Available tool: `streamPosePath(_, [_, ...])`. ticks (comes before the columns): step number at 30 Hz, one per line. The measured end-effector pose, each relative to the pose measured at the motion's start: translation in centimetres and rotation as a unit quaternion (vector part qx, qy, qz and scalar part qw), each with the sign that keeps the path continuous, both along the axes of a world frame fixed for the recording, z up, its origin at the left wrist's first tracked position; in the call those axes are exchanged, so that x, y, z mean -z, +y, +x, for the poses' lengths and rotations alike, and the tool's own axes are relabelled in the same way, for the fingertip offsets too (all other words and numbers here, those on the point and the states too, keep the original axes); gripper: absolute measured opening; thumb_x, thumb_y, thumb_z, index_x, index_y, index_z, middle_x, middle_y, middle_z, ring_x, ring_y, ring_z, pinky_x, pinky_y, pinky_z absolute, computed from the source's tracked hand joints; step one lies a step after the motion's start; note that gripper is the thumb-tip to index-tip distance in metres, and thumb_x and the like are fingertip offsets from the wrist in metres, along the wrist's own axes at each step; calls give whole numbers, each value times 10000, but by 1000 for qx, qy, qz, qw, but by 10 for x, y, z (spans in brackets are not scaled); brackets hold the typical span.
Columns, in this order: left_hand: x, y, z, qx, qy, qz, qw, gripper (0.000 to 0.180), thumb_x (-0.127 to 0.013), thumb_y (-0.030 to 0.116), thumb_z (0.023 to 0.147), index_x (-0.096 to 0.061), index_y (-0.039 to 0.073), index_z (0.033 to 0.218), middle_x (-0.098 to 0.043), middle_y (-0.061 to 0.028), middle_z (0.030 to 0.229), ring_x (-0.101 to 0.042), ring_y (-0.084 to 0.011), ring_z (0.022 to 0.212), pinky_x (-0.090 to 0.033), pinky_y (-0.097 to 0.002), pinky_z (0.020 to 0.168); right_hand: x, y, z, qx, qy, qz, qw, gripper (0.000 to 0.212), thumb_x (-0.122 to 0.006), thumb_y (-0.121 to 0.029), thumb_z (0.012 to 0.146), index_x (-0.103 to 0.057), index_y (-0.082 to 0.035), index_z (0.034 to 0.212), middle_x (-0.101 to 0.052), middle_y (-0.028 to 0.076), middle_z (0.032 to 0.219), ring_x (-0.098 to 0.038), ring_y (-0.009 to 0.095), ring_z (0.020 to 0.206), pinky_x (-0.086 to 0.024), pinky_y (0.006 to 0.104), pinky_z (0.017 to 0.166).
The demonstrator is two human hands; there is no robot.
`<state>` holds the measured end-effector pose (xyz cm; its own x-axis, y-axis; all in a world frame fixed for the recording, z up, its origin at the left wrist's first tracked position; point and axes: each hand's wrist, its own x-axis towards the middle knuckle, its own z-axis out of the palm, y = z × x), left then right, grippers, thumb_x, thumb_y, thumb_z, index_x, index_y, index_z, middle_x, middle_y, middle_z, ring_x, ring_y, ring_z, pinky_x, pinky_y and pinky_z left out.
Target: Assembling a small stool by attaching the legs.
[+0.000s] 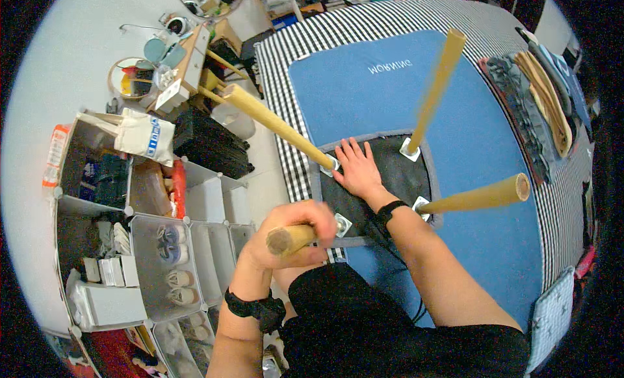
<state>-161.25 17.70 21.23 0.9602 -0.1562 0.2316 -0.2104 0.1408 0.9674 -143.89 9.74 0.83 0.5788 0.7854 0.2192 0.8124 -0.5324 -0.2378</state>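
Observation:
An upturned stool seat (406,173) with a black underside and grey edge lies on a blue mat. My left hand (300,223) is wrapped round a wooden stool leg (285,241) at the seat's near left corner, beside a white metal mounting plate (343,225). Flat on the black underside, fingers spread, rests my right hand (357,170). Three more wooden legs stand out from the other corners: the far left leg (276,124), the far right leg (439,85) and the near right leg (481,195). My left fingers partly hide the held leg.
The blue mat (364,85) lies on a bed with a black-and-white checked cover (279,72). Folded clothes (536,105) are piled at the right. Along the left stands a cube shelf (214,248) with shoes and boxes. A small wooden table (192,56) is beyond it.

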Motion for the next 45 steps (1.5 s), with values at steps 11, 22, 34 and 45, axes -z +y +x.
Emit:
streamPosePath(11, [-1, -56, -17, -456, -27, -27, 889, 107, -538, 102, 835, -468, 44, 891, -498, -48, 606, -479, -155, 518, -452, -333, 599, 5, 2, -2, -3, 0, 57, 998, 572, -529, -397, 805, -434, -46, 1247, -379, 133, 1337, -283, 283, 1284, -183, 510, 1044])
streamPosePath(22, [9, -4, -25, -194, -82, -77, 974, 304, -659, 210, 714, -407, 88, 595, -415, -28, 460, -399, -173, 382, -368, -322, 409, 3, -2, 0, -4, -18, 31, 999, 563, -518, -386, 815, -426, -46, 1255, -379, 143, 1335, -281, 294, 1284, -173, 511, 1046])
streamPosePath(34, [10, 11, -22, -115, -79, -98, 985, 186, -666, 59, 685, -482, 30, 675, -536, -73, 639, -528, -180, 586, -463, -320, 592, -4, 2, -5, 5, -19, 10, 1000, 583, -514, -407, 810, -411, -68, 1273, -361, 130, 1355, -273, 285, 1291, -171, 504, 1050])
streamPosePath(45, [-26, -47, -19, -508, -49, 17, 860, 197, -553, 161, 855, -424, 55, 750, -463, -65, 615, -455, -157, 558, -418, -291, 562, -2, 2, -2, 1, -11, 27, 1000, 573, -508, -409, 814, -422, -70, 1267, -359, 125, 1354, -267, 281, 1293, -175, 505, 1049])
